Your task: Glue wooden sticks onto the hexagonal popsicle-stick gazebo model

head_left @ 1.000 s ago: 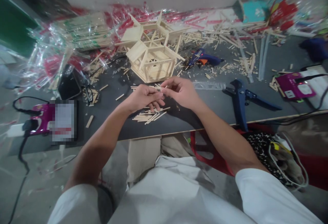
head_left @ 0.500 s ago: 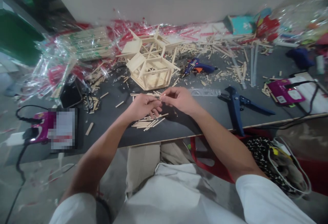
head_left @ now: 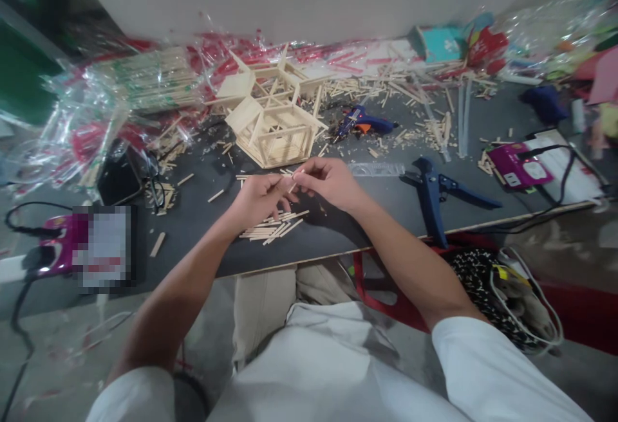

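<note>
Left hand [head_left: 258,200]: your fingers are curling, grip unclear | loose sticks [head_left: 268,233]: overlapping, uncountable | one wooden frame [head_left: 277,132]: standing behind your hands on the desk [head_left: 381,210] | right hand [head_left: 324,183]: your fingers are seemingly pinching one thin stick [head_left: 291,186]; this fine-handling step is likely calling for steadiness next | one glue gun [head_left: 369,122]

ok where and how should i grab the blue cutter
Probably best by the spread handles of the blue cutter, with the right hand coming from the near right: they fan apart there, one reaching the near edge of the table, the other pointing right, while the head lies far left.
</note>
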A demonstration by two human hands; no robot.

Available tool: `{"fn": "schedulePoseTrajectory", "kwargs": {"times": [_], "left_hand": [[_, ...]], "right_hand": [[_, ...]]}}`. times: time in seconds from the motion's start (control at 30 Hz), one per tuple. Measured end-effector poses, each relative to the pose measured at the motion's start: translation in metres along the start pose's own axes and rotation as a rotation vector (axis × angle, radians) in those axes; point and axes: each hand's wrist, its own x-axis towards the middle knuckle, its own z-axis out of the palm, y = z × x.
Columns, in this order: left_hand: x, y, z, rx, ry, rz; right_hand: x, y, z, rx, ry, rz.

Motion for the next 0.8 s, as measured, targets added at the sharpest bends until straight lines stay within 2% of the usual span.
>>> {"fn": "schedulePoseTrajectory", "kwargs": {"times": [0.2, 0.5, 0.67, 0.8], "left_hand": [[-0.0016, -0.0008, -0.0001, -0.088, -0.062, -0.043], [-0.0049, 0.0022, 0.0027, 0.026, -0.035, -0.046], [-0.0012, -0.0004, -0.0026, 0.038, -0.102, -0.057], [-0.001, 0.0003, -0.0067, -0.054, -0.193, -0.1]], "right_hand": [[-0.0003, -0.0028, -0.0002, 0.067, -0.049, 0.044], [-0.0013, -0.0044, 0.0018, 0.121, -0.048, 0.093], [-0.0014, -0.005, 0.0027, 0.1, -0.055, 0.121], [-0.0029, -0.0073, 0.0031, 0.102, -0.079, 0.122]]}}
